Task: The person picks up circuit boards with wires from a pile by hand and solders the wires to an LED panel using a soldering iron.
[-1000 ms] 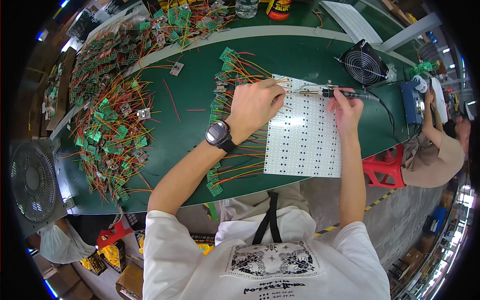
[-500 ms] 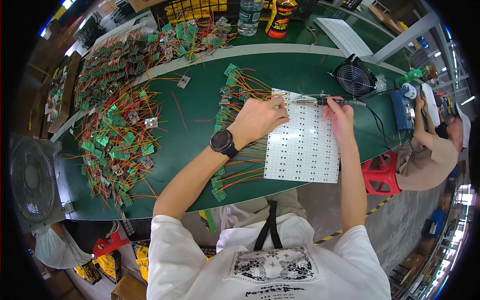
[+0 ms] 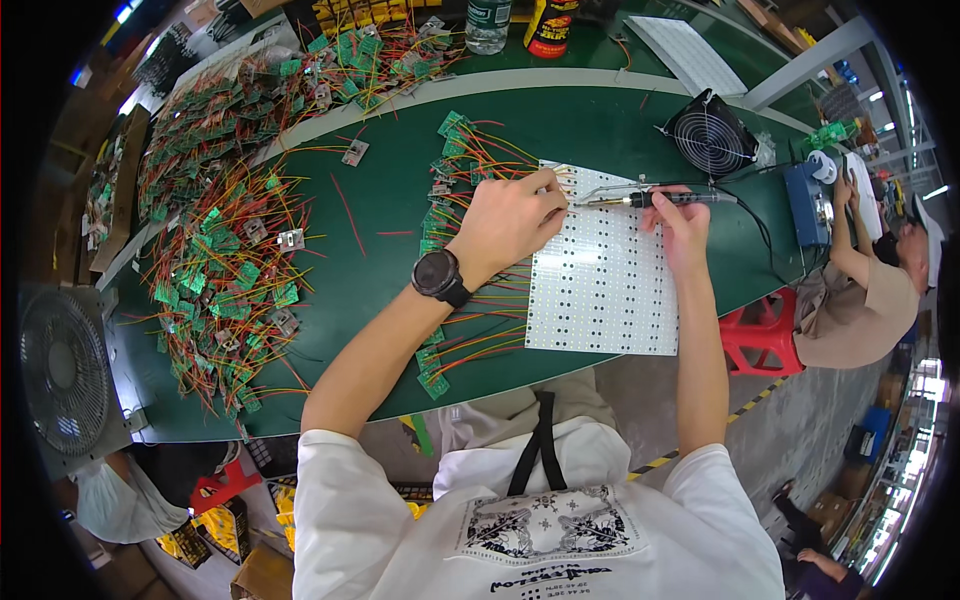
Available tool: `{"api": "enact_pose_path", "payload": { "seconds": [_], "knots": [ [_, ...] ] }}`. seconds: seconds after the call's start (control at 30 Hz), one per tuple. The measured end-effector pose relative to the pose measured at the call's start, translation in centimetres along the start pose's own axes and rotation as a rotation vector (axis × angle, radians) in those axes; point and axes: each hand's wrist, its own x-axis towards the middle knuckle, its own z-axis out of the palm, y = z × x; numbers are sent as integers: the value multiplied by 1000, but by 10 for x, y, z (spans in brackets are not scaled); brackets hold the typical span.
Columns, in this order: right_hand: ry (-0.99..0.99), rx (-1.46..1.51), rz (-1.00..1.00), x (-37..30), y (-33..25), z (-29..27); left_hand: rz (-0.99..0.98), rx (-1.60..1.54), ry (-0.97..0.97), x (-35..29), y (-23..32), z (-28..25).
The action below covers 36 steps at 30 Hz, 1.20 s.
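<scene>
A white panel [image 3: 605,290] with rows of small pads and dark dots lies on the green table in front of me. My right hand [image 3: 680,225] grips a soldering iron [image 3: 675,198] over the panel's far part, its tip pointing left; a thin metal guide runs along it. Next to the tip, my left hand [image 3: 510,222] is closed in a pinch at the panel's far left edge. Its fingertips appear to hold a wire, though the hand hides most of it. Small green circuit boards [image 3: 432,368] line up left of the panel, their red and yellow wires reaching its edge.
Wired circuit boards [image 3: 215,260] pile up on the left, with more behind. A small black fan [image 3: 708,140] and a blue soldering station [image 3: 803,205] stand at right. A bottle [image 3: 488,25] and a can [image 3: 548,27] stand at the back. Another person [image 3: 860,300] sits at right.
The whole view has shifted slightly, so the table appears higher. Against the panel, the iron's tip and my left hand are a little nearer to me. Another person's arm has appeared at the lower right.
</scene>
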Motion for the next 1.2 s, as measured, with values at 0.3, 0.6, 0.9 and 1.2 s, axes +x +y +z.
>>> {"api": "enact_pose_path", "payload": {
  "seconds": [0.3,0.6,0.9,1.2],
  "knots": [
    [50,40,-10,-1,-1,2,1,104,-9,1,3,3],
    [59,92,-4,1,2,-2,-15,85,-9,1,2,1],
    [64,89,7,2,2,-2,28,19,-28,4,7,-5],
    [67,97,9,1,0,-3,34,-5,50,4,3,-2]
  ]
}}
